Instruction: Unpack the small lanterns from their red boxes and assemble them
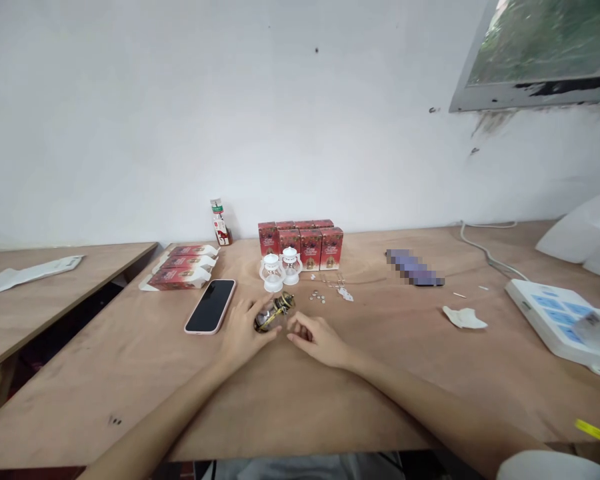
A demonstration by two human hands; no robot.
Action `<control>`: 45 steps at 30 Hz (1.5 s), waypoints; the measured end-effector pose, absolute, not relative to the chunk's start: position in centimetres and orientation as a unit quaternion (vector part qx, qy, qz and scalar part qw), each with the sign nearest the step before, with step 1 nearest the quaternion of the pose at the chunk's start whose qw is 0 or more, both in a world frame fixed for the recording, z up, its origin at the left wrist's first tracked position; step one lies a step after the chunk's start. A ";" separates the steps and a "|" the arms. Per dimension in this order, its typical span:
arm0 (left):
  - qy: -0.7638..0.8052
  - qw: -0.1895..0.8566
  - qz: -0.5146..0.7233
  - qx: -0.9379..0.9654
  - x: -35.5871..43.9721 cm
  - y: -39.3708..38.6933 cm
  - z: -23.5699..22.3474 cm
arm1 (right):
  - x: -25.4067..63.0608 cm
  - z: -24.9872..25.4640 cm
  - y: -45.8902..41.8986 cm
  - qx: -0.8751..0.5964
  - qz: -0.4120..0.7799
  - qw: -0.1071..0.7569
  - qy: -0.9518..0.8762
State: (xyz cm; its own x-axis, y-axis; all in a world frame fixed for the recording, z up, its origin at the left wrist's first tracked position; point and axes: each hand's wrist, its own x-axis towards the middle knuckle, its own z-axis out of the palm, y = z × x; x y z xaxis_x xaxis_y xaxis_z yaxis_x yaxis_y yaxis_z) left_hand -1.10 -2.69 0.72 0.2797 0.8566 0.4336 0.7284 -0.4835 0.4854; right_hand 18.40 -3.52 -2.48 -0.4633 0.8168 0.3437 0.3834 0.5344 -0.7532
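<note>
A small bronze-coloured lantern (276, 312) with a clear body lies tilted in my left hand (245, 332), whose fingers and thumb close round its base end. Just right of the lantern is my right hand (316, 338), its fingers curled in with thumb and fingertips close together; anything between them is too small to make out. Beyond the lantern stand two white lanterns (273, 273) side by side. Several small round button cells (317, 296) and a little white cut-out piece (345, 294) lie on the wooden table (290, 400) past my right hand.
Red printed boxes (310, 249) stand behind the white lanterns. More red boxes (180, 277) lie flat at left, flaps open, near a phone (211, 307) and a bottle (221, 223). To the right are a pixelated purple item (414, 268), crumpled paper (464, 318) and a white device (555, 320) with a cable.
</note>
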 end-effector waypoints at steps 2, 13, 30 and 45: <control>0.504 0.125 0.368 0.772 -1.1 -2.7 0.8 | 18.4 -2.2 -3.8 -0.374 0.317 0.375 -0.787; 0.487 0.387 0.447 0.643 -1.1 -2.6 1.9 | 19.1 -3.3 -1.6 -0.460 0.353 0.573 -0.579; 0.489 0.480 0.460 0.564 -0.4 -2.3 0.9 | 19.7 -3.8 -0.5 -0.433 0.384 0.465 -0.670; 0.486 0.464 0.462 0.579 -0.5 -2.1 0.7 | 19.7 -3.8 -0.4 -0.426 0.394 0.492 -0.649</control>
